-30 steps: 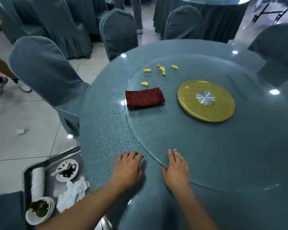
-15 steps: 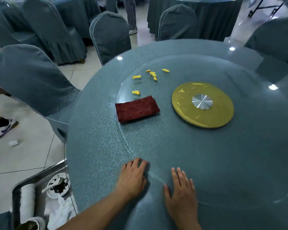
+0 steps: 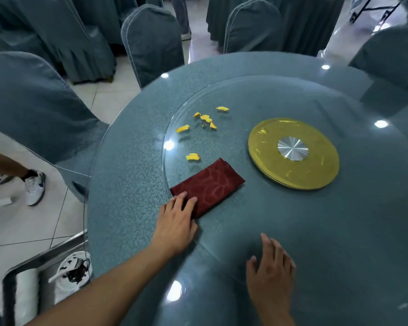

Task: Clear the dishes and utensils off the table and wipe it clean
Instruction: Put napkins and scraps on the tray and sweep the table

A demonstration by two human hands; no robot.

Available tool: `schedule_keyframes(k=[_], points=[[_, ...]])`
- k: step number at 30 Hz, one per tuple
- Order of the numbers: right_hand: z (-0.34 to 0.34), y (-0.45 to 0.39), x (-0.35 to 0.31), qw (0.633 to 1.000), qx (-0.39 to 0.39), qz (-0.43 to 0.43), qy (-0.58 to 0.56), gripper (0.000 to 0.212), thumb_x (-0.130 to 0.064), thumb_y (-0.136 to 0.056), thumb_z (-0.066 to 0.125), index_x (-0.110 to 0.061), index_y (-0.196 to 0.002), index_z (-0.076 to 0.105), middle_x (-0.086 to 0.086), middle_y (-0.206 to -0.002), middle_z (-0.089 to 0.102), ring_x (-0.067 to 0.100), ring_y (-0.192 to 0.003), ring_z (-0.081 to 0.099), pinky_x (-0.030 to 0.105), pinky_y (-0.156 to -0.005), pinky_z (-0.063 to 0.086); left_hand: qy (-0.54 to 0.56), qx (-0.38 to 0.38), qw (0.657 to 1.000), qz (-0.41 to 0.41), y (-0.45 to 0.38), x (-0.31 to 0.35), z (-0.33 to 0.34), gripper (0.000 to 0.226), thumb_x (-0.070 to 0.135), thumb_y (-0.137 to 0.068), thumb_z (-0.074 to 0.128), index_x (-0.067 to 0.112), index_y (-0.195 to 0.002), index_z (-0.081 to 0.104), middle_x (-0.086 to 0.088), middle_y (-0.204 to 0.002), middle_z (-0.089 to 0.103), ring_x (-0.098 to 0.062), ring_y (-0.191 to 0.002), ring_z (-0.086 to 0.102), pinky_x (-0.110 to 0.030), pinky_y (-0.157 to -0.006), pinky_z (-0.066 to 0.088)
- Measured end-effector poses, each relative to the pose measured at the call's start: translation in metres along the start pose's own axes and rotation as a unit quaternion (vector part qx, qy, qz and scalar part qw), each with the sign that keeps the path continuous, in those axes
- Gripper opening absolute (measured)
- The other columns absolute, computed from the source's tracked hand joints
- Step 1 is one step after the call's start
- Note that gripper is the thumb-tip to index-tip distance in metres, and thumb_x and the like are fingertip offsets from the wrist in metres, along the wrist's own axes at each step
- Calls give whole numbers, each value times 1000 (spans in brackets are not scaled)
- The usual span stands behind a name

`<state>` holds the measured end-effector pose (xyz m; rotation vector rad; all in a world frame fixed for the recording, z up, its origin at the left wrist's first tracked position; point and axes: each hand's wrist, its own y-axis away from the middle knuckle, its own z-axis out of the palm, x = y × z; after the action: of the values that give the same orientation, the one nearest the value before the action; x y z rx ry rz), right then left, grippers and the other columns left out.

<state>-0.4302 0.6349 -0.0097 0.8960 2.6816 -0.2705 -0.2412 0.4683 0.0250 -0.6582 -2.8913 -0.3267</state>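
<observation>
Under the left hand, near corner of the red napkin.

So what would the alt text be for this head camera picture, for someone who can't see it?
A person's left hand rests its fingers on a folded dark red cloth on a round blue table's glass turntable, the right hand flat nearby. Yellow food scraps lie beyond the cloth, beside a gold centre disc.

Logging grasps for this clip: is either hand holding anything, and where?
Nothing is gripped. The left hand rests straight fingers on the red cloth at its near corner; the right hand is open over the glass.
</observation>
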Motion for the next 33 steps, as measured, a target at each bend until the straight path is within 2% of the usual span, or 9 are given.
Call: schedule_keyframes(k=[6, 10, 14, 19, 22, 26, 33], points=[[10, -49, -70, 994, -1, -101, -31, 55, -34, -84, 43, -17, -134, 58, 6, -130, 59, 27, -117, 56, 44, -101, 43, 15, 28, 999, -11, -26, -20, -4, 68, 52, -91, 21, 27, -150, 44, -6, -158, 41, -35, -140, 42, -51, -111, 37], [17, -73, -104, 988, 3, -146, -49, 49, -29, -84, 52, -18, -131, 62, 2, -127, 60, 23, -118, 54, 38, -103, 39, 0, 42, 999, -3, -30, -33, 5, 60, 48, -96, 24, 28, -149, 45, -4, -155, 45, -36, -137, 47, -50, -107, 41], [37, -86, -110, 984, -5, -174, -40, 45, -28, -85, 54, -19, -129, 62, -1, -122, 62, 22, -113, 55, 40, -100, 42, -30, 44, 999, 8, -31, -44, 22, 56, 46, -97, 30, 26, -146, 50, -6, -153, 49, -36, -137, 48, -50, -106, 41], [52, -97, -108, 986, 13, -163, -29, 39, -31, -91, 49, -26, -128, 63, -4, -113, 63, 24, -100, 56, 41, -88, 41, -14, 54, 998, 12, -23, -44, 39, 53, 42, -93, 38, 25, -139, 57, -9, -148, 53, -36, -133, 50, -49, -109, 37], [58, -104, -107, 992, 32, -120, 0, 38, -35, -91, 59, -22, -126, 65, 3, -103, 64, 29, -92, 56, 43, -80, 41, 7, 85, 996, 32, -8, -36, 48, 49, 39, -93, 46, 24, -138, 59, -9, -145, 54, -36, -129, 51, -52, -107, 42], [57, -97, -92, 998, -21, -60, 15, 36, -39, -88, 66, -23, -121, 65, 5, -107, 62, 30, -99, 54, 45, -85, 38, 42, 138, 988, 56, 10, -24, 59, 43, 34, -92, 54, 25, -133, 63, -9, -137, 57, -36, -119, 53, -51, -103, 42], [39, -81, -71, 995, -52, -16, -82, 17, -33, -84, 71, -31, -97, 61, -7, -99, 60, 23, -96, 53, 40, -82, 35, 78, 168, 979, 81, 30, -4, 75, 39, 28, -89, 60, 29, -127, 68, -6, -131, 59, -35, -112, 53, -50, -99, 43]])
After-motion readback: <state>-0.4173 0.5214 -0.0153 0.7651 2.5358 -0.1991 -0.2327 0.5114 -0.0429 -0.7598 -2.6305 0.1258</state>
